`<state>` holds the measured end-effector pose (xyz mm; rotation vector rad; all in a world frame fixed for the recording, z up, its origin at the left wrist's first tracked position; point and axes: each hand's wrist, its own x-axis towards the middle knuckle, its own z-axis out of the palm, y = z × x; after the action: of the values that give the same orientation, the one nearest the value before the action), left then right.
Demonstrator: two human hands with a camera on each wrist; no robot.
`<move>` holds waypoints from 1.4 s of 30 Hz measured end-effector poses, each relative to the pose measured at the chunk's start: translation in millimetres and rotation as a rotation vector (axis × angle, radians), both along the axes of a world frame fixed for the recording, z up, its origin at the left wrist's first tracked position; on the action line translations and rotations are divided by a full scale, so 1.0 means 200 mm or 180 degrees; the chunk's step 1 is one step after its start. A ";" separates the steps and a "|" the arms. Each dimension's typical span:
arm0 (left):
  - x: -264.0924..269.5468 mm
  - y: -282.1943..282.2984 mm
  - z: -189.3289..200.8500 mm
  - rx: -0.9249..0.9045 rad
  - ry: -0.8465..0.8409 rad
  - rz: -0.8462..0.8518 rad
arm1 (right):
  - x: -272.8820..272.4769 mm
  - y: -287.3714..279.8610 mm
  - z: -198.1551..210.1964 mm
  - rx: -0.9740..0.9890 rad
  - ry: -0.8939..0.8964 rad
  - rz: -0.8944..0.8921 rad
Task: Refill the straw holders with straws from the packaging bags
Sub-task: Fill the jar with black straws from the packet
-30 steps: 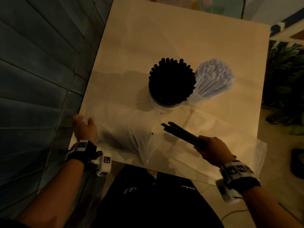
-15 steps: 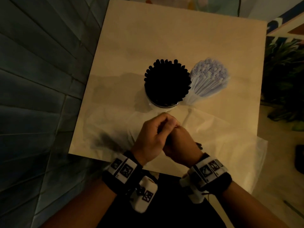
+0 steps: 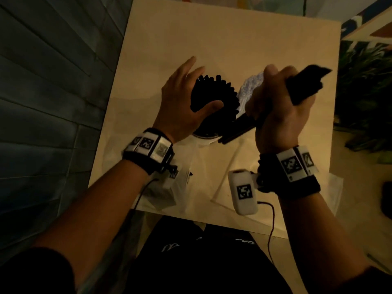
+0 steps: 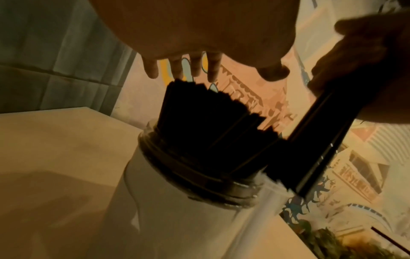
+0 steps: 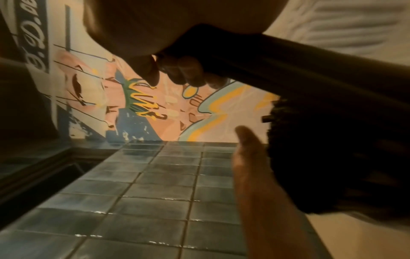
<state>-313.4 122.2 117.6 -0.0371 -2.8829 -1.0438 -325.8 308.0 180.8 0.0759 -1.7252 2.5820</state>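
Two hands, one black-straw holder, one white-straw holder just right of it, two flat clear bags before it.

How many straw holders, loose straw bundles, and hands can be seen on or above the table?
Straw holders: 2, black straws, white straws
Loose black straw bundles: 1, held in the right hand
Hands: 2, the left hand included
Total: 5

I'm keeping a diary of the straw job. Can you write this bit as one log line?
step: adding black straws | right hand: grips black straw bundle | left hand: open over full holder | bundle: not in yet
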 end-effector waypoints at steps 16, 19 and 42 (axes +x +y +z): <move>-0.12 -0.01 -0.10 0.0094 -0.0301 -0.0261 | 0.05 -0.22 -0.22 0.2088 0.0496 0.0055; -0.12 -0.02 -0.10 0.0090 -0.0311 -0.0231 | 0.04 -0.19 -0.20 0.2227 0.0713 -0.0143; -0.09 -0.04 -0.12 0.0877 0.0046 -0.0014 | 0.08 -0.21 -0.41 0.4424 0.1662 0.0613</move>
<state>-330.6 115.2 93.0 -0.0344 -2.6992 -1.4232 -310.4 265.3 98.1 0.8338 -2.8078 0.7699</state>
